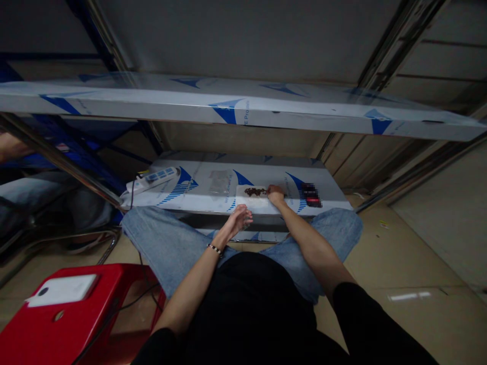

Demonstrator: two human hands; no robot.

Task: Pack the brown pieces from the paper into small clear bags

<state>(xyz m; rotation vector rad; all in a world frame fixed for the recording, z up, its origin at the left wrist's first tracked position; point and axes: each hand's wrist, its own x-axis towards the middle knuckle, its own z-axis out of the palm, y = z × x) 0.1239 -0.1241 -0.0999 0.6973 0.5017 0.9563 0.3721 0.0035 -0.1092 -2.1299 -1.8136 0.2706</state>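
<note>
Centrally, brown pieces (254, 192) lie on a white sheet (253, 202) on the lower shelf (203, 197). The right hand (275, 194) is curled at their right end; whether it grips any, I cannot tell. The left hand (239, 219), fingers loosely bent and apart, is near the sheet, between a power strip (162, 176) and a black-and-red item (312, 195).

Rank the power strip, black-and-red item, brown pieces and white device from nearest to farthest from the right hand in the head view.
1. Brown pieces: just left of the right hand.
2. Black-and-red item: to its right.
3. Power strip: well to the left.
4. White device: lower left, on the red stool.
</note>
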